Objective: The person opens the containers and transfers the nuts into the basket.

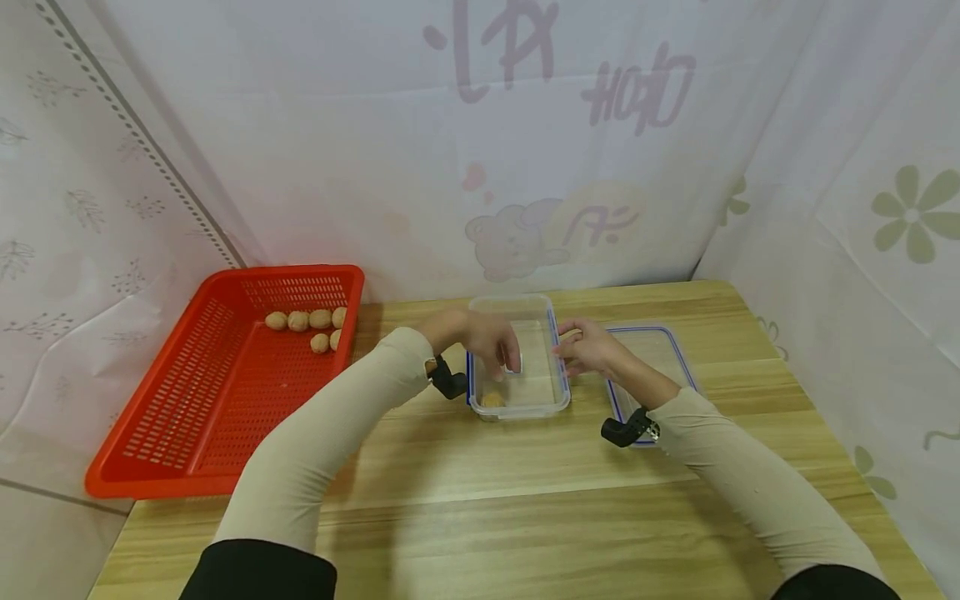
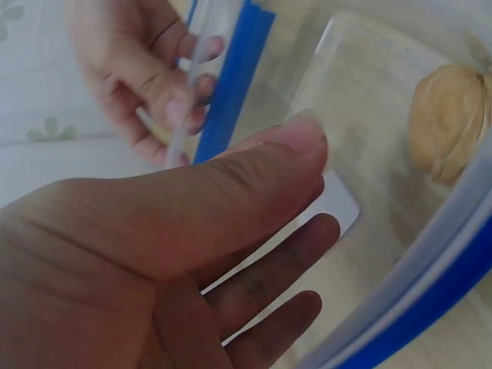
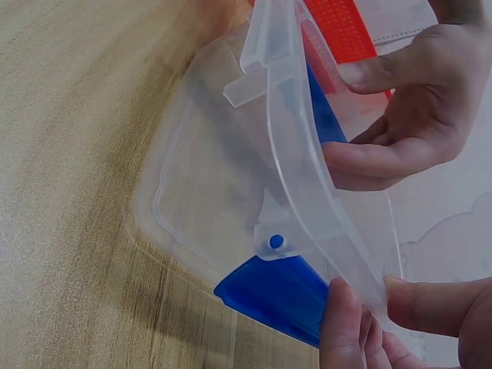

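A clear plastic food container [image 1: 536, 410] with blue clip flaps stands uncovered on the table. One walnut [image 2: 450, 119] lies inside it, at the near left corner in the head view. Over the container's inside hovers my left hand [image 1: 491, 337], its fingers loosely extended and nothing visible between thumb and fingertips. My right hand [image 1: 588, 348] pinches the container's right rim between thumb and fingers, close to a blue flap [image 3: 277, 300]. Its fingertips also show across the rim in the left wrist view.
A red plastic basket [image 1: 225, 450] sits at the left, with several walnuts [image 1: 298, 322] near its far right corner. The container's clear lid [image 1: 656, 343] with a blue seal lies flat on the wooden table [image 1: 480, 525], right of the container. Printed cloth [image 1: 360, 167] hangs behind.
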`<state>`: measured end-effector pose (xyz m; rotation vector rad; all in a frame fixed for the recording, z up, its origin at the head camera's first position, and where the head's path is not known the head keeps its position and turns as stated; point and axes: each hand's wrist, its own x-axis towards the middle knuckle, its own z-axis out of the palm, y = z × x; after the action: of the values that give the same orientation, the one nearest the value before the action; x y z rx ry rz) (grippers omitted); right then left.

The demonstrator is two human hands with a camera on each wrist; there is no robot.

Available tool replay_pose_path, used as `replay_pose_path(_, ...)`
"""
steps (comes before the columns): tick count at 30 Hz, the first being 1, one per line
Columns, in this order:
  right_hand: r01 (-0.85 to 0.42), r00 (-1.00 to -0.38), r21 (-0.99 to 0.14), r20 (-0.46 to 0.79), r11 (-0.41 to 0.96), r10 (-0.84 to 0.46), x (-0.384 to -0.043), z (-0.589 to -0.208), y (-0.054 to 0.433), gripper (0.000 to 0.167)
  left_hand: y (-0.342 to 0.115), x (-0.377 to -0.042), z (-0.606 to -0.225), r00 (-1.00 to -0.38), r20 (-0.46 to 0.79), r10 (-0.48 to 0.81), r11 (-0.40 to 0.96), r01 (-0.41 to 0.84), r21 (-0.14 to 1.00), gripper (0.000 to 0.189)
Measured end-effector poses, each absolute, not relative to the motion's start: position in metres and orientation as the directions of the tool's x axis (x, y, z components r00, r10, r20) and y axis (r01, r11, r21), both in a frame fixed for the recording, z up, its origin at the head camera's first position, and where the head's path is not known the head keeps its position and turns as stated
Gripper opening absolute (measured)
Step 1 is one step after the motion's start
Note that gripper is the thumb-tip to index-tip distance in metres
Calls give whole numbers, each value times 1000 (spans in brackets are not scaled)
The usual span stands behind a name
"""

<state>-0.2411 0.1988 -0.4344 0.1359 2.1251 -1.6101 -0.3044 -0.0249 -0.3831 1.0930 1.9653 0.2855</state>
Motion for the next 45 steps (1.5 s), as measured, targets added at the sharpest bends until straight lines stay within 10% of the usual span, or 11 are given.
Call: replay_pose_path(45,346,-890,-894,-409,286,-201,-243,-438,200,46,-11,-285,-398,-312,-761,568,698,673,245,35)
